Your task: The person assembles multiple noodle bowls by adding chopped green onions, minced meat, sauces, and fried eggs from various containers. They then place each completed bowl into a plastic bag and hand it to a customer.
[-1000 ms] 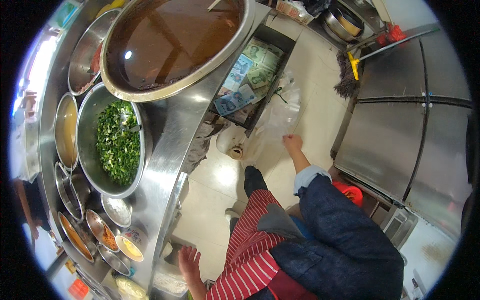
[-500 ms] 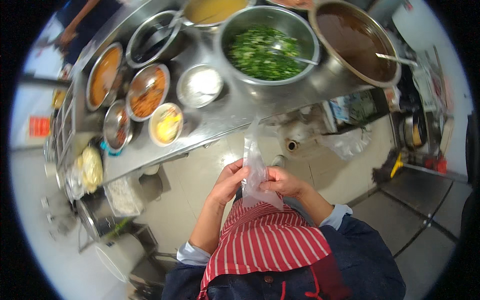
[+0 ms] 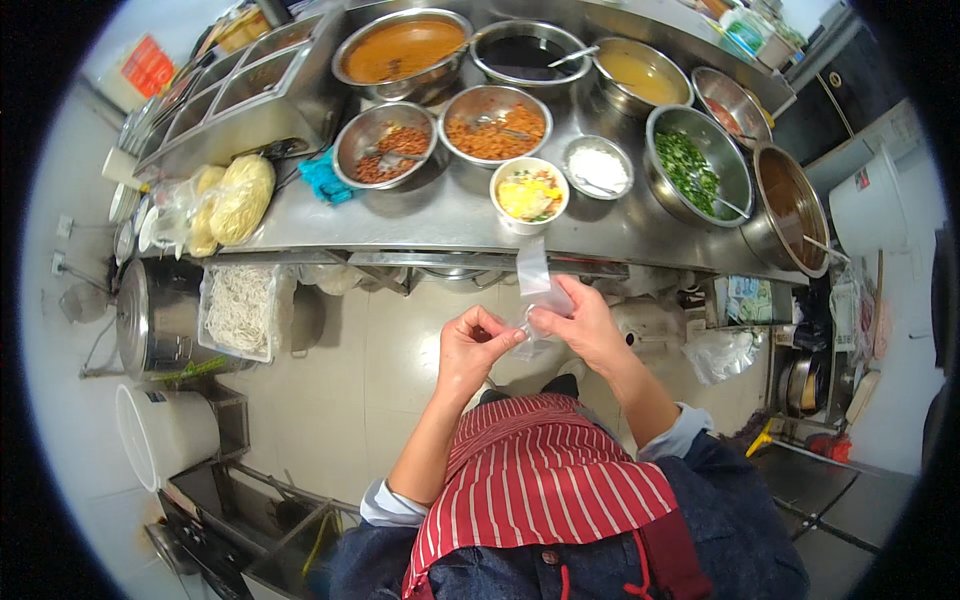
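Note:
In front of my apron I hold a thin clear plastic bag (image 3: 535,277), narrow and crumpled. My right hand (image 3: 588,325) is closed on it, thumb pressed over the plastic. With thumb and fingers drawn together, my left hand (image 3: 470,350) pinches the bag's lower left edge. Just beyond the bag, at the counter's near edge, a white paper bowl (image 3: 530,222) stands upright. Yellow and white food with bits of red and green fills it. A small steel bowl of white powder or grains (image 3: 597,168) sits to its right.
Steel bowls crowd the steel counter (image 3: 420,222): orange sauce (image 3: 405,50), dark liquid (image 3: 525,55), peanut-like bits (image 3: 390,150), orange-brown bits (image 3: 498,130) and chopped greens (image 3: 685,170). A pot of brown liquid (image 3: 790,205) stands right. Bagged noodles (image 3: 242,200) lie left; a white noodle tub (image 3: 240,315) is below.
My view has swung left, bringing the paper bowl beyond my hands. The bag is turned and gathered smaller; my right hand has moved up along it, my left hand pinches near its lower part.

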`<state>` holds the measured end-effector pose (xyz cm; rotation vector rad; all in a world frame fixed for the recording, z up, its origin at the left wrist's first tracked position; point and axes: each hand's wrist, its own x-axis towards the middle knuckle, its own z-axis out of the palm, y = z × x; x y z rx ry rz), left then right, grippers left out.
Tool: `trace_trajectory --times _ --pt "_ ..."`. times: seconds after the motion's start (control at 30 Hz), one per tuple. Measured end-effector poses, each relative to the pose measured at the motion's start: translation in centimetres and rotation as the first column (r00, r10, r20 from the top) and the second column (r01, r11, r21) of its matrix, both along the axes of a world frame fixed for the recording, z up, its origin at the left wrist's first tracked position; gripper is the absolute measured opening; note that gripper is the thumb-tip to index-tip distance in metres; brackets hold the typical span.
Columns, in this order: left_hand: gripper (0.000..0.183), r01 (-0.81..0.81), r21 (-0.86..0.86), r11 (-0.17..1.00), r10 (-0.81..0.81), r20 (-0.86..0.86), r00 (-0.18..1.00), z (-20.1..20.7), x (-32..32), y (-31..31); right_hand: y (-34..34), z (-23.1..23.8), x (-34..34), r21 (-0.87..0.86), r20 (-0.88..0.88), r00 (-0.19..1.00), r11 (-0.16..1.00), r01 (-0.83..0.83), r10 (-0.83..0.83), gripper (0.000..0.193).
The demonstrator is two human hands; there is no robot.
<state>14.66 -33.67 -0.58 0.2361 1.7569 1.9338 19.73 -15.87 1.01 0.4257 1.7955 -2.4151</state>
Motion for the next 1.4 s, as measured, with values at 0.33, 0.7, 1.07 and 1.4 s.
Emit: trace_trajectory --times 0.33,0.7,1.07,1.4 --pt "0.015 -0.257 0.458 0.851 0.066 0.392 0.917 0.7 -1.7 -11.2 -1.1 -0.1 -2.8 0.124 0.029 0.999 0.992 -0.033 0.03 0.035" --pt "0.016 -0.225 0.399 0.889 0.137 0.238 0.962 5.1 -1.7 -12.1 -6.6 6.7 -10.3 0.602 -0.093 0.548 0.486 -0.634 0.831 0.032" --pt "0.016 -0.166 0.387 0.907 0.09 0.206 0.974 4.0 -2.9 -10.6 -5.3 3.9 -7.6 0.07 0.005 0.819 0.817 -0.573 0.574 0.021" --pt "0.02 -0.683 -0.116 0.721 0.513 -0.572 0.639 3.9 -2.6 -8.4 -3.6 1.8 -5.0 -0.067 0.039 0.972 0.971 -0.23 0.233 0.015"
